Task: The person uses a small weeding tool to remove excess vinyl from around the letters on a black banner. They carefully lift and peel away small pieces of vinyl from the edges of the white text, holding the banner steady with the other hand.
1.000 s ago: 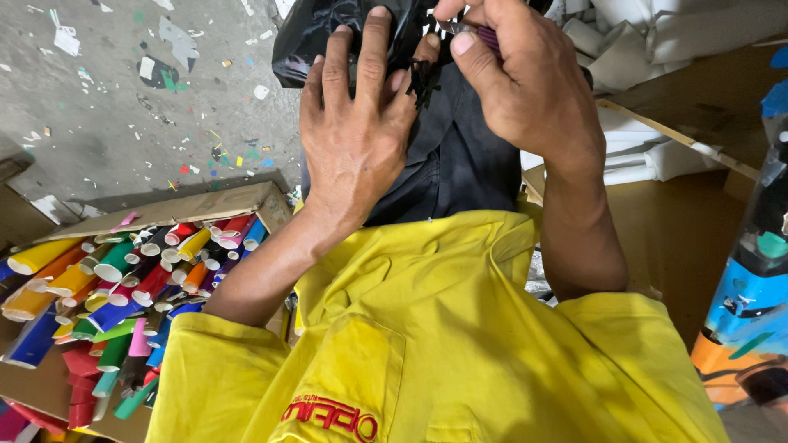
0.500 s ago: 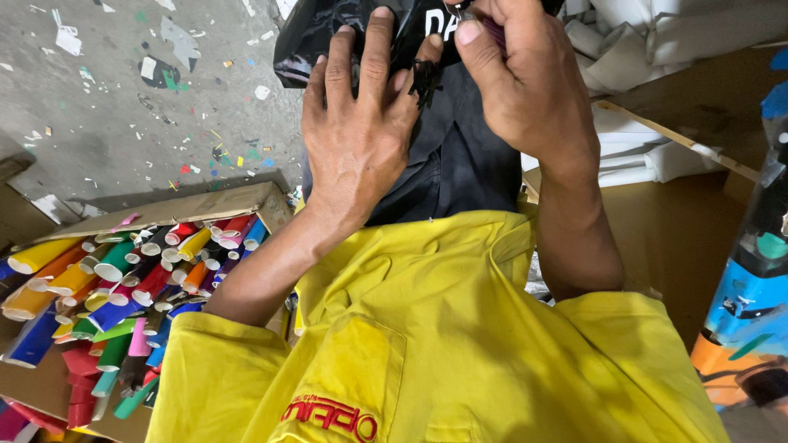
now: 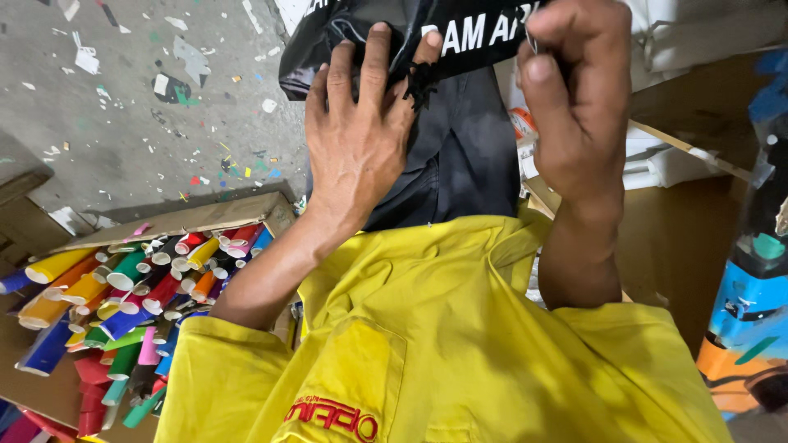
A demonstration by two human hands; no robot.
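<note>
The left hand [image 3: 357,139] lies open, palm down and fingers spread, pressing flat on a glossy black plastic bag [image 3: 345,41] at the top of the view. A band of large white block lettering runs across the bag's upper fold, between the two hands. The right hand [image 3: 579,107] is curled closed, thumb and fingertips pinching the bag's upper right edge. Under the bag hangs dark, slightly creased cloth [image 3: 460,156], reaching down to the yellow short-sleeved shirt [image 3: 460,353] that fills the lower middle; a red stitched emblem sits on the shirt's chest pocket.

To the left, a shallow brown cardboard box [image 3: 189,220] on the floor holds many rolls of coloured sheet [image 3: 131,303] lying on their sides, yellow, red, green, blue and pink, their white tube ends facing up. The grey concrete floor [image 3: 123,123] beyond is strewn with small paper scraps. At the right edge stands a blue, orange and black printed panel [image 3: 751,320], beside a brown board surface.
</note>
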